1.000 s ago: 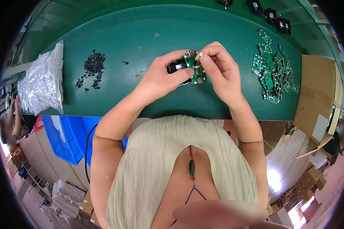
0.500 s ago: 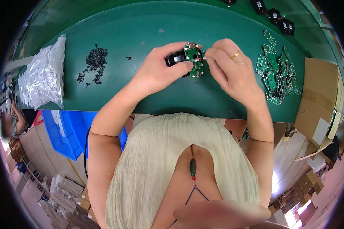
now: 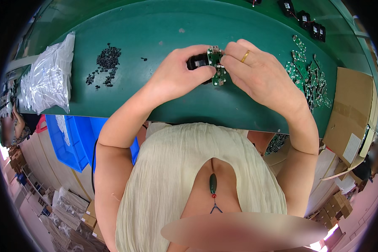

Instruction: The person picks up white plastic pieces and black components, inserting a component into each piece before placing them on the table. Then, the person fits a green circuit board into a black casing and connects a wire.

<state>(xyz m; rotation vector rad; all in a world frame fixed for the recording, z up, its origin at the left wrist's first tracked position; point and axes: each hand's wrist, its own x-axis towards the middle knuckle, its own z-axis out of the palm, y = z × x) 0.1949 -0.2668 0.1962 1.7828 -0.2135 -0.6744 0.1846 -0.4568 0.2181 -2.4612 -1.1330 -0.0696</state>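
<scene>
My left hand (image 3: pixel 170 74) is closed around a black plastic housing (image 3: pixel 197 61) and a green circuit board (image 3: pixel 217 79), above the middle of the green table. The board stands at the right end of the housing, and my left thumb presses against its face. With a gold ring on one finger, my right hand (image 3: pixel 259 74) is pinched at the board's right edge. Its fingertips touch or nearly touch the board. A thin wire showed in this pinch a moment ago; now the fingers hide it.
Small black parts (image 3: pixel 108 59) lie in a heap at the left, beside a clear plastic bag (image 3: pixel 50 80). Green circuit boards (image 3: pixel 317 82) are piled at the right, near a cardboard box (image 3: pixel 349 109). Black housings (image 3: pixel 303 17) line the far right. Blue bins (image 3: pixel 73 147) sit below the table.
My right hand has moved left and closer to the board, its wrist turning and the elbow swinging outward. The left hand, with the housing and board, has shifted slightly right.
</scene>
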